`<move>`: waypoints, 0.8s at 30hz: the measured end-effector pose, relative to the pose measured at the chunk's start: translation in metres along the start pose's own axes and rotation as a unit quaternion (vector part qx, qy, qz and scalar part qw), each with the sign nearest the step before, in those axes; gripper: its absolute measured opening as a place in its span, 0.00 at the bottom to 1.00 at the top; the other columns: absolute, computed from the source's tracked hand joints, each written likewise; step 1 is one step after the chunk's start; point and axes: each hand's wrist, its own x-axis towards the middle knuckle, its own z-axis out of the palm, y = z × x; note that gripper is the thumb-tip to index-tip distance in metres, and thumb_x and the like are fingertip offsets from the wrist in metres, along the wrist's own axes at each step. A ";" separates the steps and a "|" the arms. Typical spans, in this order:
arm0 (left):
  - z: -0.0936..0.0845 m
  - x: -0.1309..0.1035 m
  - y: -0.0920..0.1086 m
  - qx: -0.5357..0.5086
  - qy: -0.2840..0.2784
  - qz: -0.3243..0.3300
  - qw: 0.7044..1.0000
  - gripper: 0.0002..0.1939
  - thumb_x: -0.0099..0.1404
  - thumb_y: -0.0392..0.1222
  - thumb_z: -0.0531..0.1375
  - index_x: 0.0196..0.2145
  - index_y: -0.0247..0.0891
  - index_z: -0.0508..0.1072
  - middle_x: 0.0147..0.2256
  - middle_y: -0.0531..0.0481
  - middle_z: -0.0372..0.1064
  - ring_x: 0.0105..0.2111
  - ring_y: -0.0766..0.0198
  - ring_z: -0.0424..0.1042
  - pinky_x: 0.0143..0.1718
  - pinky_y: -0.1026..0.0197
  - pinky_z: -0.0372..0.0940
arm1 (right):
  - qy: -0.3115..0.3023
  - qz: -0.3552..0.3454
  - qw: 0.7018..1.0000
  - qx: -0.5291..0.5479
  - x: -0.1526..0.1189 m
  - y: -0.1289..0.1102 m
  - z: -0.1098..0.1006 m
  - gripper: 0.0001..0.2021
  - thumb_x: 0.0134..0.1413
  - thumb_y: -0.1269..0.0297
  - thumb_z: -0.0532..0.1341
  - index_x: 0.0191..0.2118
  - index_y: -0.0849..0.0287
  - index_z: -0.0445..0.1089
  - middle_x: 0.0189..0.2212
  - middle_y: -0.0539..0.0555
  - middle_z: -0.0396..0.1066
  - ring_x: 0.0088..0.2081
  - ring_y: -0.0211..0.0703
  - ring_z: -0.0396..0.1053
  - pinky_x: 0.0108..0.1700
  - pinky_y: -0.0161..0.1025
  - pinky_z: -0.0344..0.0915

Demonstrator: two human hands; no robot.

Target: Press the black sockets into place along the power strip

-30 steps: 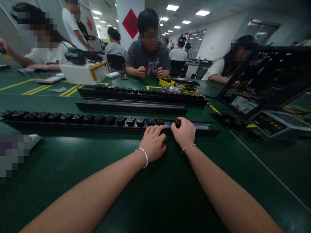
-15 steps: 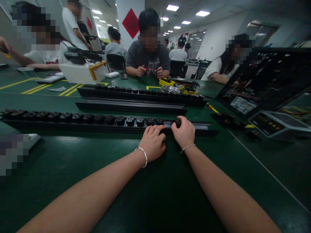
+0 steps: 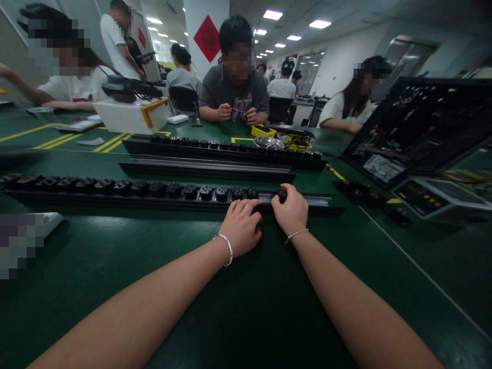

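Note:
A long black rail point(image 3: 172, 201) lies across the green table, with a row of several black round parts set along its channel. My right hand point(image 3: 291, 209) pinches one black part point(image 3: 282, 195) between thumb and fingers over the rail's right portion. Bare channel shows on both sides of that part. My left hand point(image 3: 242, 225) rests at the rail's near edge, just below the last parts of the row. Its fingers are bent; whether they grip the rail's edge or only touch it cannot be made out.
Behind lie a bare-channel rail point(image 3: 207, 169) and another filled rail point(image 3: 230, 150). At the right are a loose cluster of black parts point(image 3: 361, 190), a silver-edged box point(image 3: 442, 197) and an open black case point(image 3: 430, 128). A person point(image 3: 234, 87) sits opposite.
My hands and the held black part have hardly moved. At the right, a seated person's head and arm have shifted slightly; the person at the left has moved an arm.

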 end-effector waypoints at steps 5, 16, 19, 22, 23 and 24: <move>0.000 0.000 0.000 0.003 -0.003 0.001 1.000 0.06 0.55 0.38 0.57 0.33 0.41 0.71 0.55 0.47 0.59 0.56 0.53 0.55 0.58 0.46 0.48 | -0.002 0.005 1.000 -0.003 0.001 0.000 -0.001 0.18 0.48 0.63 0.53 0.46 0.61 0.65 0.38 0.59 0.71 0.42 0.50 0.66 0.47 0.45 0.57; -0.001 0.000 0.000 0.001 -0.001 0.000 1.000 0.06 0.55 0.38 0.57 0.33 0.41 0.71 0.55 0.47 0.59 0.55 0.53 0.55 0.58 0.46 0.48 | -0.003 0.025 1.000 0.004 0.001 0.002 -0.004 0.17 0.47 0.64 0.52 0.44 0.61 0.66 0.38 0.59 0.71 0.41 0.50 0.66 0.47 0.46 0.58; 0.000 0.000 0.000 0.006 -0.001 0.001 1.000 0.06 0.55 0.39 0.57 0.33 0.41 0.71 0.55 0.47 0.59 0.55 0.53 0.55 0.58 0.46 0.48 | -0.001 0.020 1.000 -0.001 0.002 0.003 -0.003 0.17 0.47 0.64 0.53 0.44 0.61 0.66 0.37 0.59 0.71 0.41 0.50 0.66 0.47 0.46 0.58; 0.000 0.000 0.000 0.008 0.001 0.001 1.000 0.06 0.55 0.38 0.57 0.32 0.41 0.71 0.55 0.47 0.59 0.55 0.53 0.55 0.58 0.47 0.48 | 0.005 0.016 1.000 -0.012 0.002 0.005 -0.003 0.17 0.47 0.63 0.53 0.43 0.61 0.66 0.37 0.59 0.71 0.42 0.50 0.66 0.49 0.48 0.56; 0.000 0.000 0.000 0.007 0.001 0.001 1.000 0.06 0.55 0.38 0.57 0.32 0.41 0.71 0.55 0.47 0.59 0.55 0.53 0.55 0.58 0.47 0.48 | 0.005 0.017 1.000 -0.015 0.002 0.006 -0.003 0.17 0.47 0.63 0.53 0.43 0.61 0.66 0.37 0.59 0.71 0.42 0.50 0.66 0.50 0.48 0.56; 0.000 0.000 0.000 0.006 0.000 0.001 1.000 0.06 0.55 0.38 0.57 0.32 0.41 0.71 0.55 0.47 0.59 0.55 0.53 0.55 0.58 0.47 0.48 | 0.005 0.017 1.000 -0.016 0.003 0.006 -0.003 0.17 0.47 0.63 0.54 0.43 0.61 0.67 0.38 0.59 0.71 0.42 0.50 0.66 0.50 0.48 0.56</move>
